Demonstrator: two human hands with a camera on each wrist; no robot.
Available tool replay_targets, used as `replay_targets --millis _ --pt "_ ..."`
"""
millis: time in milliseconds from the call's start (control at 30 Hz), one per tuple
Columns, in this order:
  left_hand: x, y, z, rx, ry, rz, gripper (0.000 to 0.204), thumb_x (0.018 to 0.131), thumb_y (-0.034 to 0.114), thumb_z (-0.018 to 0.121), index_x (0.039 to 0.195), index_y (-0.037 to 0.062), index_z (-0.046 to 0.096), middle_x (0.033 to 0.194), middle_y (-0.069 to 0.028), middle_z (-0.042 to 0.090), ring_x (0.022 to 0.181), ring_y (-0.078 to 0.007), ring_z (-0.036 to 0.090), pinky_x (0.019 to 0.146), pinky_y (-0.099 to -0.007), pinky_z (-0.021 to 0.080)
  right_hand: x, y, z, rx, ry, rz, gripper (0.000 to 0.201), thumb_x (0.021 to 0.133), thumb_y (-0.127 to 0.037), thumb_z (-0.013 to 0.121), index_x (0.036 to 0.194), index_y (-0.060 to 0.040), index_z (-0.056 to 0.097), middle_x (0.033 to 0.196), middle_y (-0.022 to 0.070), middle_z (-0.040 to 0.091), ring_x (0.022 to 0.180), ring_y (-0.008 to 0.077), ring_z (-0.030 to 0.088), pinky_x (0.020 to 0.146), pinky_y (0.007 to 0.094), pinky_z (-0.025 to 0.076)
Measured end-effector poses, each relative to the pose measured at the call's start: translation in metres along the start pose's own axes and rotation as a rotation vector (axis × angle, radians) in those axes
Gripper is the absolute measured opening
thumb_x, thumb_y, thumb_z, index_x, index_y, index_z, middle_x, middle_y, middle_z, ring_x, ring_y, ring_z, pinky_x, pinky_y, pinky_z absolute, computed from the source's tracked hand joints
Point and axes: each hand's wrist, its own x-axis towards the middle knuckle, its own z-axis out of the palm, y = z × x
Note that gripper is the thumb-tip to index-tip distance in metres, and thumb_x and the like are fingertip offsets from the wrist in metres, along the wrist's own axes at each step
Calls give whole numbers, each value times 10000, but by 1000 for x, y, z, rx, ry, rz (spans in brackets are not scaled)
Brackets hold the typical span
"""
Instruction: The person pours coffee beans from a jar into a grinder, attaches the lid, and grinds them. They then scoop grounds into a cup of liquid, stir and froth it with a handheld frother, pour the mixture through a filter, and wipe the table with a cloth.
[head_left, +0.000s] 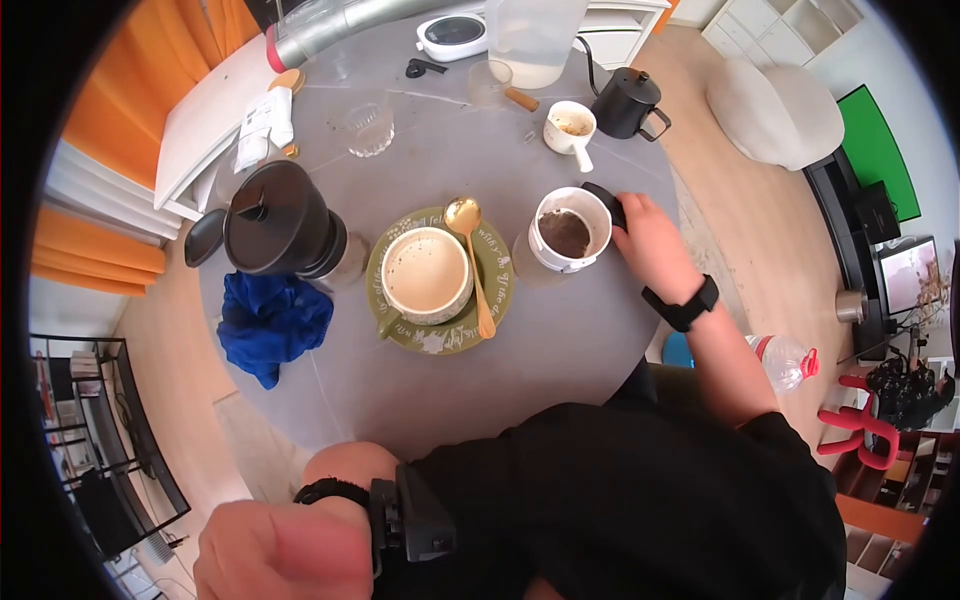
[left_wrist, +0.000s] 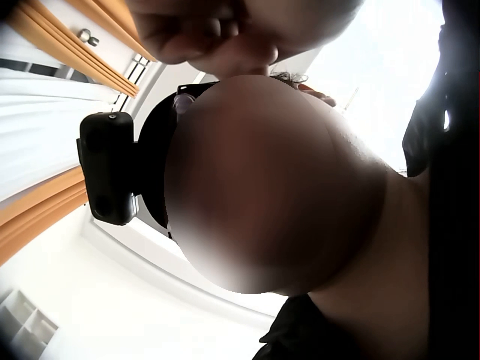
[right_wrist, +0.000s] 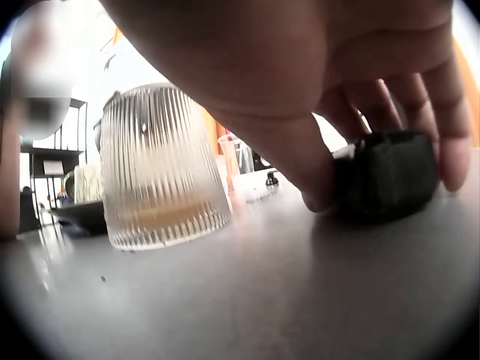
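Observation:
My right hand (head_left: pixel 650 240) is lowered to the tabletop at the right, thumb and fingers around a small black block-like object (right_wrist: pixel 394 176). Just left of that hand stands a white cup-shaped dripper (head_left: pixel 568 235) with dark wet coffee grounds inside. The right wrist view shows a ribbed clear glass (right_wrist: pixel 161 165) with light brown liquid at its bottom, beside the thumb. My left hand (head_left: pixel 285 550) is raised close to the head, fingers curled and nothing visible in them. A cream cup (head_left: pixel 427 275) and a gold spoon (head_left: pixel 470 260) lie on a green lettered saucer (head_left: pixel 440 342).
A black coffee grinder (head_left: pixel 280 220) and blue cloth (head_left: pixel 272 325) are at the left. Behind the dripper are a white handled cup (head_left: pixel 571 125) and black gooseneck kettle (head_left: pixel 630 103). A clear tumbler (head_left: pixel 370 130), a pitcher (head_left: pixel 535 40) and a scale (head_left: pixel 452 38) stand farther back.

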Motion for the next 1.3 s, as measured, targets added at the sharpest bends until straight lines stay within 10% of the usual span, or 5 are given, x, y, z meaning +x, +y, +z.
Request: replay_targets --millis 267,500,733,933,1300 --pt "-19 -54 5 513 241 -757 296 920 81 591 1193 -31 578 796 -10 521 671 -93 479 667 -266 374 -40 -11 -123 565 353 183 334 945 -87 695 1257 -11 604 1060 77 668 922 115 614 775 255 503" --pt "-60 -118 -13 888 -466 -1140 834 719 135 863 1415 -21 430 1306 -177 569 1231 -265 564 1053 -372 436 -73 -19 -199 626 501 -150 448 796 41 720 1228 59 603 1205 168 657 1103 230 636 904 306 513" --pt "-91 -140 -18 734 -557 -1134 865 714 129 854 1438 -22 404 1386 -234 543 1300 -372 522 1067 -419 430 -36 -40 -199 290 75 -426 457 727 48 779 1162 19 640 1150 177 658 1063 275 653 886 354 524" --pt "-97 -145 -20 770 -579 -1093 760 713 114 852 1379 12 501 1266 -158 645 1176 -265 630 1000 -379 477 -1 -53 -134 989 206 -404 548 846 4 739 1357 -55 549 1259 35 616 1161 154 581 851 333 535" --pt "-93 -145 -18 777 -590 -1068 736 693 116 860 1346 26 532 1194 -175 665 1115 -314 651 951 -397 494 25 -66 -92 488 297 -604 453 897 8 666 1317 -150 603 1046 123 490 855 274 551 727 368 489"
